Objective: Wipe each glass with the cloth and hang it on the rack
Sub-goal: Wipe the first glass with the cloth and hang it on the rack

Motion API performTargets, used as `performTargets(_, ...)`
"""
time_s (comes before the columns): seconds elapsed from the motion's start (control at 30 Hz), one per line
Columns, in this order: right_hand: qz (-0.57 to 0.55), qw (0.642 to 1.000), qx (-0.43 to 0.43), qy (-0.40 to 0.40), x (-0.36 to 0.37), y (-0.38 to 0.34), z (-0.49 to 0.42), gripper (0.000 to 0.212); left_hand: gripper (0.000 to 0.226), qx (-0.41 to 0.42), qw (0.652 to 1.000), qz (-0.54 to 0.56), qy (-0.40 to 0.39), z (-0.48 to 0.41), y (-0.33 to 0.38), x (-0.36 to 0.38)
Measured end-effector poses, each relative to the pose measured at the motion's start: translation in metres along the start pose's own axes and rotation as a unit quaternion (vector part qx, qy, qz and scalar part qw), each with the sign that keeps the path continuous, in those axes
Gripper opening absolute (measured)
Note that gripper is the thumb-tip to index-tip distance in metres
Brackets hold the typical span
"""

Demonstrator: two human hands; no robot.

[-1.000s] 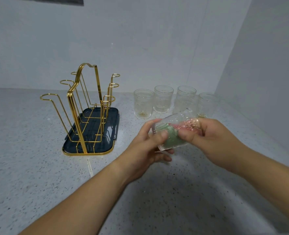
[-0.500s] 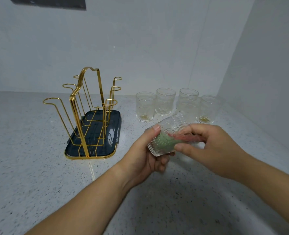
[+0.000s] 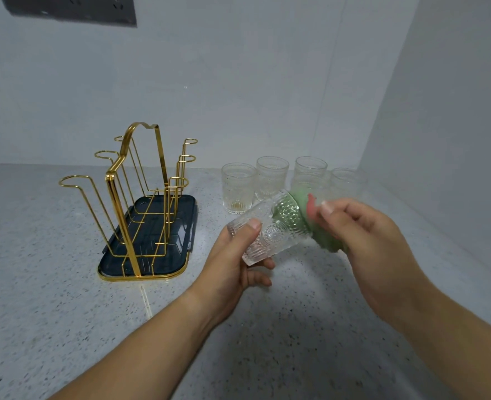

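Above the counter [image 3: 296,327] right of the gold rack [image 3: 140,203], the left hand [image 3: 232,264] grips the tilted embossed glass [image 3: 270,229] by its base while the right hand [image 3: 368,241] pinches the green cloth [image 3: 326,242] at its mouth; hard twisting could wrench it loose.

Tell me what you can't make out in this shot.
Head view: glass mouth, covered by the cloth in the right hand.
Head view: standing glasses, partly behind cloth; count unsure.
Head view: dark wall panel, cut off by the top edge.
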State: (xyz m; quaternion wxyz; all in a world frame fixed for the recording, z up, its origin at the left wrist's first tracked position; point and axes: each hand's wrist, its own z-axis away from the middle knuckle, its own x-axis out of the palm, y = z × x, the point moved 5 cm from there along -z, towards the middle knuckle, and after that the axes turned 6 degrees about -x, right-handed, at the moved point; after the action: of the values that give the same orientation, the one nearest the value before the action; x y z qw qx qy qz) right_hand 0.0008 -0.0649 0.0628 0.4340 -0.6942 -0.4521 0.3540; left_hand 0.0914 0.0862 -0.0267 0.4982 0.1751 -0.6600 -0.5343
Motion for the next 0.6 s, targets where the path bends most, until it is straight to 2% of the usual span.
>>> performTargets(0.1, 0.012, 0.999, -0.007, -0.048, -0.003, -0.004, -0.001, 0.037, 0.085, -0.001, 1.000, 0.004, 0.001, 0.000, 0.002, 0.000)
performTargets(0.23, 0.046, 0.997, -0.037, -0.042, -0.005, -0.008, -0.008, 0.007, 0.078, 0.007, 1.000, -0.016, -0.021, 0.003, 0.000, 0.005)
performTargets(0.33, 0.034, 0.998, -0.036, -0.043, -0.002, -0.005, -0.008, 0.025, 0.076, 0.010, 0.999, -0.026, -0.017, 0.003, -0.001, 0.005)
performTargets(0.43, 0.088, 0.994, -0.060, -0.020, -0.001, -0.005, -0.008, 0.039, 0.076, 0.009, 1.000, -0.022, -0.016, 0.002, 0.000, 0.004)
performTargets(0.53, 0.120, 0.989, -0.089, -0.012, -0.001, -0.005, -0.009, 0.032, 0.076, 0.006, 1.000, -0.017, -0.012, 0.002, 0.000, 0.003)
performTargets(0.6, 0.081, 0.993, -0.085, -0.023, -0.005, -0.003, -0.012, 0.016, 0.077, -0.001, 1.000, -0.009, -0.011, 0.002, 0.000, 0.002)
